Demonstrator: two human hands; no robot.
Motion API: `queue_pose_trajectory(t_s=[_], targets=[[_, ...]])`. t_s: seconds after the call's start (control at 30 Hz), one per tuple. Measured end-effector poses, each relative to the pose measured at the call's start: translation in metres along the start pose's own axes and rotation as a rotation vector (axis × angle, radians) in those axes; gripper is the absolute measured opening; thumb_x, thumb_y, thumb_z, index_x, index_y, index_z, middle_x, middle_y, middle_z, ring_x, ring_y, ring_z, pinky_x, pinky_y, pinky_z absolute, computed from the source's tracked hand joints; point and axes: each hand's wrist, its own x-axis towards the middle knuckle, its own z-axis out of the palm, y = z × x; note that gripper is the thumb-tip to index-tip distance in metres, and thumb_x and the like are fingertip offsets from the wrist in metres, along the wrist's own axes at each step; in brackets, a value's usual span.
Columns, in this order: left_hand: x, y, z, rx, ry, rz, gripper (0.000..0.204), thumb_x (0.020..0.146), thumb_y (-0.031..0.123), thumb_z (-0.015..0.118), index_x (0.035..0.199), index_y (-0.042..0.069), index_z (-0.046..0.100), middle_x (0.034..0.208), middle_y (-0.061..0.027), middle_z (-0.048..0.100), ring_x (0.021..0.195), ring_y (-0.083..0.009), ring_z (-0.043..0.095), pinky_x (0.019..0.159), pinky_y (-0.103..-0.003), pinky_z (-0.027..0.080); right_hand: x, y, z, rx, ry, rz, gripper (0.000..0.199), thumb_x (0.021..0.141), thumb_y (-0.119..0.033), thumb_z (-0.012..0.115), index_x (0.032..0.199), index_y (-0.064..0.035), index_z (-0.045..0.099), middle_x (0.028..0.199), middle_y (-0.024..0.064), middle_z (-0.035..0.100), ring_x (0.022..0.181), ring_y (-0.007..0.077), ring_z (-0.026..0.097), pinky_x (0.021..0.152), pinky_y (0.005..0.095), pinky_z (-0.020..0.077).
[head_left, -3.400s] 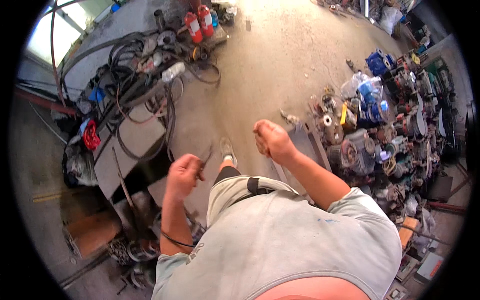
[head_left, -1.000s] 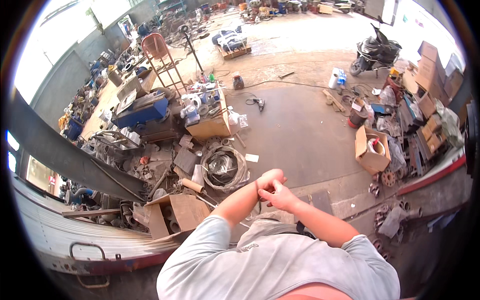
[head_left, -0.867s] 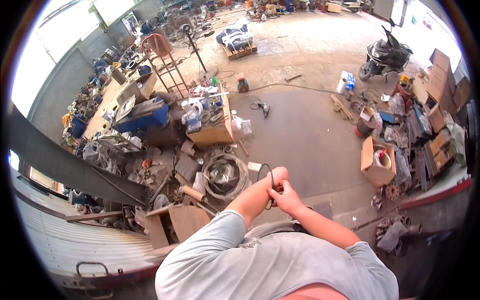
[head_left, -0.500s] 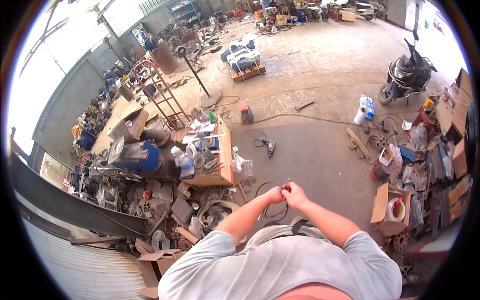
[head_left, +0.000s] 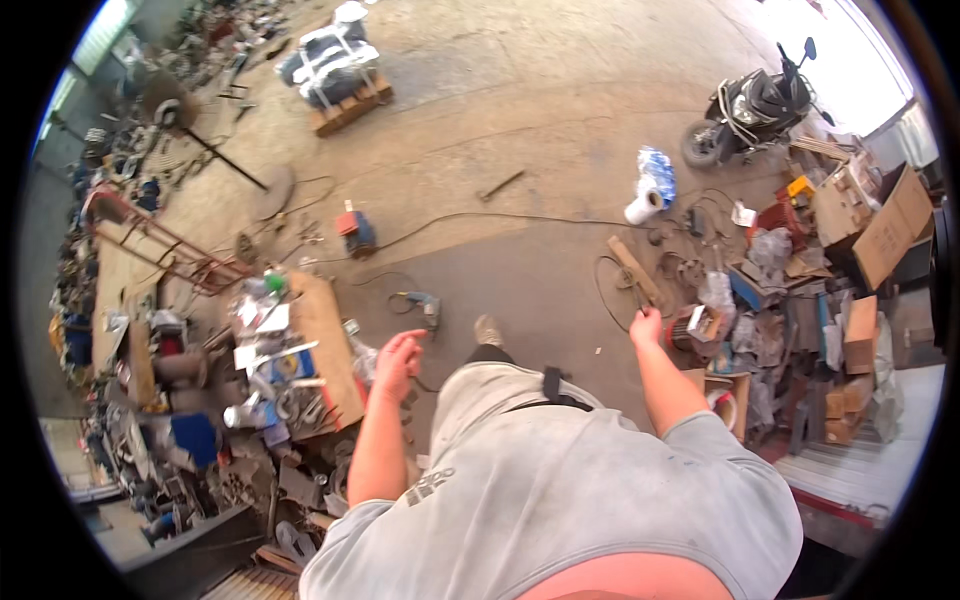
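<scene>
My right hand point(head_left: 646, 327) is stretched out to the right, its fingers closed around one end of a thin dark cable point(head_left: 604, 300). The cable bows out in a loop in front of that hand, over the floor. My left hand point(head_left: 398, 365) is raised beside the wooden workbench point(head_left: 330, 340), one finger extended and the others loosely bent; nothing shows in it. Beyond my left hand, a power drill point(head_left: 430, 310) with its cord lies on the floor. A wooden board point(head_left: 636, 272) lies just past my right hand.
Tools and bottles crowd the workbench at left. A red hand truck point(head_left: 165, 240) and a round-based stand point(head_left: 270, 195) are beyond it. Boxes and scrap pile up at right near an open carton point(head_left: 890, 230). A scooter point(head_left: 750, 115) and a loaded pallet point(head_left: 350, 105) stand farther off.
My hands were together in front of me and are now wide apart. The cable loop has gone right with my right hand. My view has turned and one foot now shows ahead.
</scene>
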Motion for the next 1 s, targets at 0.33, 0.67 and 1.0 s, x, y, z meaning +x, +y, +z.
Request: queue_pose_trajectory(t_s=[0.33,0.67,1.0], targets=[[0.346,0.132,0.013,1.21,-0.149,-0.629,0.055,0.094,0.057,0.067,0.095,0.004,0.081,0.087,-0.011,0.077,0.08,-0.0231,0.072,0.076,-0.04,0.057,0.209,0.052,-0.043,-0.401,0.291,0.421,0.024,0.092,-0.015,0.066,0.111,-0.0058,0.077,0.111,0.02,0.076,0.103,0.0377,0.073,0.087,0.0484,0.0565],[0.653,0.275,0.124,0.308,0.208,-0.712,0.052,0.095,0.048,0.066,0.112,-0.001,0.077,0.102,-0.0174,0.077,0.083,-0.0333,0.072,0.079,-0.049,0.057,0.605,-0.431,0.263,-0.079,-0.037,0.142,0.022,0.092,-0.007,0.068,0.113,0.0016,0.065,0.11,0.0227,0.072,0.103,0.0391,0.069,0.094,0.0452,0.053],[1.032,0.49,0.15,0.036,0.06,-0.659,0.036,0.087,0.031,0.075,0.106,0.0,0.078,0.099,-0.0175,0.076,0.082,-0.0332,0.072,0.076,-0.05,0.057,0.972,-1.006,0.428,-0.019,-0.139,-0.614,0.022,0.098,-0.011,0.062,0.115,0.0023,0.059,0.108,0.022,0.069,0.102,0.0361,0.067,0.092,0.0452,0.0524]])
